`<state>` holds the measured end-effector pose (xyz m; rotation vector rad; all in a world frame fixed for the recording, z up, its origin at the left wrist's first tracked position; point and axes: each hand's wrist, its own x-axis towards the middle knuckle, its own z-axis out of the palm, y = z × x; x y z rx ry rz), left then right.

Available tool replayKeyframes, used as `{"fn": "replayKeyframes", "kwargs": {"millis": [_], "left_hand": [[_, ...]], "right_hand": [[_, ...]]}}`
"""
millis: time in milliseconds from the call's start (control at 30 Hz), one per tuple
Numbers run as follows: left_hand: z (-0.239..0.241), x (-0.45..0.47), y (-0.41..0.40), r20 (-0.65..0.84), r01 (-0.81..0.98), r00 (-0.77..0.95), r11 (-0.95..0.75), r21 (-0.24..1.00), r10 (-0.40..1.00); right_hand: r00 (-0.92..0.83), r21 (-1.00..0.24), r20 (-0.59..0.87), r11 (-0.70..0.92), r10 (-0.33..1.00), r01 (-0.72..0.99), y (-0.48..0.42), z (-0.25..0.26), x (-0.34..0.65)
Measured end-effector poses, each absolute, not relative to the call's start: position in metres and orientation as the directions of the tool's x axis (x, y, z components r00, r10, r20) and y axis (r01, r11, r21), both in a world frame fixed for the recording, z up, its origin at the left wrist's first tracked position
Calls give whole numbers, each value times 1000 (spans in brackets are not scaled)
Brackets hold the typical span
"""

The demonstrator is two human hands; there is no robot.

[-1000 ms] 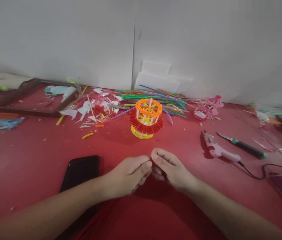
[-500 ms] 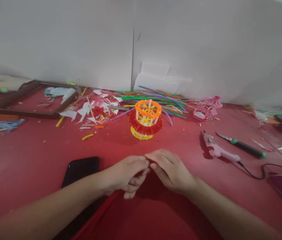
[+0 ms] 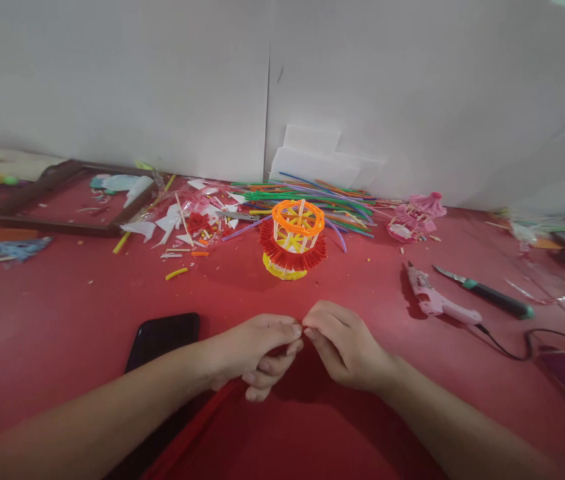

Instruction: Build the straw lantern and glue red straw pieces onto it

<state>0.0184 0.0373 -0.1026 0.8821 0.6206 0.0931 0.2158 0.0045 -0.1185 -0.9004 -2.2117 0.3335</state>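
Observation:
My left hand (image 3: 257,353) and my right hand (image 3: 345,343) meet fingertip to fingertip low in the middle of the view, both pinched on the top edge of a red sheet (image 3: 282,427) that runs down toward me. The sheet is nearly the same colour as the red table (image 3: 62,313). Just beyond the hands stands a small round model (image 3: 292,240) built of straws, with an orange ring on top, a red fringe and a yellow base.
A black phone (image 3: 162,340) lies left of my left hand. A pink glue gun (image 3: 435,300) with its black cord and a green-handled knife (image 3: 487,291) lie to the right. Coloured straws (image 3: 312,193), paper scraps, a wooden frame (image 3: 62,197) and white foam sheets (image 3: 319,160) sit by the wall.
The hands stayed together on the red sheet's edge. The left fingers curled further under, and a fold of the sheet now shows below my left wrist.

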Motion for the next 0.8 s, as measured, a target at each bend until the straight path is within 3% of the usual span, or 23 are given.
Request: {"fn": "replayKeyframes", "kwargs": {"millis": [133, 267, 333, 400, 467, 533, 700, 800], "left_hand": [[-103, 17, 38, -466, 166, 823, 647, 744, 325], [-107, 22, 38, -507, 165, 737, 609, 776, 447], [-110, 25, 36, -461, 206, 658, 447, 870, 595], [-111, 25, 33, -290, 313, 590, 118, 942, 754], [-110, 23, 30, -104, 411, 582, -182, 893, 807], [-106, 21, 30, -42, 446, 601, -292, 846, 798], [-101, 19, 32, -126, 446, 577, -183, 876, 807], [-104, 20, 33, -217, 415, 546, -37, 909, 809]], "right_hand": [[-497, -535, 518, 717, 696, 447, 5, -119, 216], [-496, -541, 476, 687, 726, 485, 10, -121, 217], [-477, -532, 461, 663, 749, 527, 13, -123, 218], [-459, -539, 442, 638, 770, 550, 14, -124, 218], [-446, -577, 420, 612, 790, 540, 14, -123, 218], [-424, -646, 394, 574, 815, 504, 13, -122, 217], [-319, -862, 258, 366, 912, 349, 16, -123, 218], [-248, -927, 183, 251, 951, 279, 18, -126, 218]]}}
